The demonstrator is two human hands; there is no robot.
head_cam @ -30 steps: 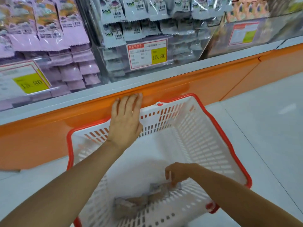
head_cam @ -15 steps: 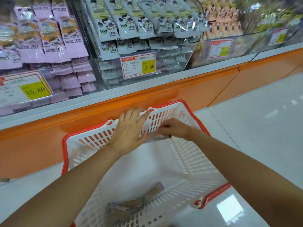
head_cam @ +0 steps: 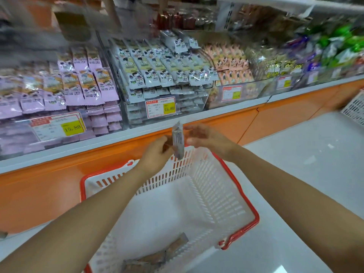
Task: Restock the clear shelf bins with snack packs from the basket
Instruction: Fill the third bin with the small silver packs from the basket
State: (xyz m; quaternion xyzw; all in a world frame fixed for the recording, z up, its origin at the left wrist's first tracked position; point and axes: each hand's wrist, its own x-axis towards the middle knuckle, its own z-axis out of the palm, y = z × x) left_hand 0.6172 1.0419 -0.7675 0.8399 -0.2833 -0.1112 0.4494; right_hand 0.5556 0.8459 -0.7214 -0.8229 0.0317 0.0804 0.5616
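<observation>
A white basket with a red rim (head_cam: 244,198) stands on the floor against the orange shelf base. A few brown snack packs (head_cam: 157,257) lie at its near end. Above the basket's far edge my left hand (head_cam: 155,154) pinches a grey snack pack (head_cam: 178,141) held upright. My right hand (head_cam: 206,137) is just right of the pack with relaxed fingers; contact with the pack is unclear. Clear shelf bins sit behind: one with pink packs (head_cam: 65,89), one with white-and-yellow packs (head_cam: 163,75), one with peach packs (head_cam: 232,67).
Yellow price tags reading 15.80 (head_cam: 169,109) hang on the bin fronts. More bins with dark and green packs (head_cam: 315,56) run to the right. A second white basket (head_cam: 354,109) shows at the right edge. White tiled floor (head_cam: 305,154) lies right of the basket.
My right hand lifted a pack out of the basket and passed it to my left hand, which left the basket rim. Both hands rose above the rim; the view tilted up.
</observation>
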